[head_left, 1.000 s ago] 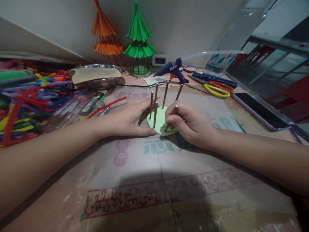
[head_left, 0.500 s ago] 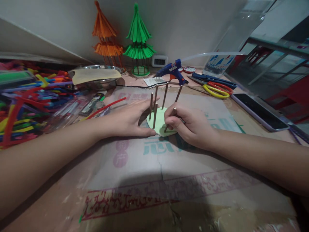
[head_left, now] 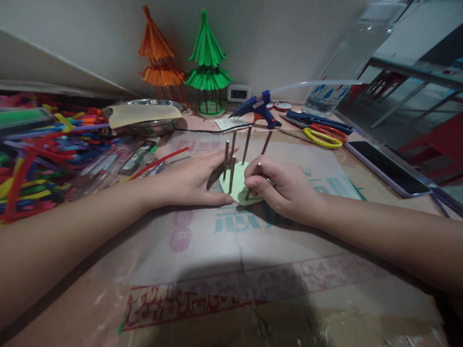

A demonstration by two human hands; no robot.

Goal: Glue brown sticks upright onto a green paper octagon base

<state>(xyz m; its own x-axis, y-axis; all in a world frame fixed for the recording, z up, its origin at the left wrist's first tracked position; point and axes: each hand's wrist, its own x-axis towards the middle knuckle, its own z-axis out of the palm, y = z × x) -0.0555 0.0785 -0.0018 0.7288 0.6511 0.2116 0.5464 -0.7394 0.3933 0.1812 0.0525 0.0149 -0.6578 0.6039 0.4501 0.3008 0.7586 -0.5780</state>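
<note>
A pale green round base (head_left: 238, 185) lies on the printed plastic sheet (head_left: 202, 250), with several thin brown sticks (head_left: 247, 147) standing up from it near its rim. Between thumb and fingers of my right hand (head_left: 282, 185) is another brown stick (head_left: 257, 168), its lower end at the front of the base and its top leaning a little to the right. My left hand (head_left: 195, 178) rests at the base's left side, thumb stretched along the front edge and fingers spread behind the sticks. Those fingertips are partly hidden.
Behind stand an orange pipe-cleaner tower (head_left: 157, 53), a green one (head_left: 209, 58) and a blue glue gun (head_left: 256, 108). Scissors (head_left: 323, 135) and a phone (head_left: 388, 166) lie at right. Colourful pipe cleaners (head_left: 39, 149) and a metal bowl (head_left: 152, 126) are at left.
The top of the stick in my right hand has shifted slightly left, and the hand with it. My left hand stays at the base.
</note>
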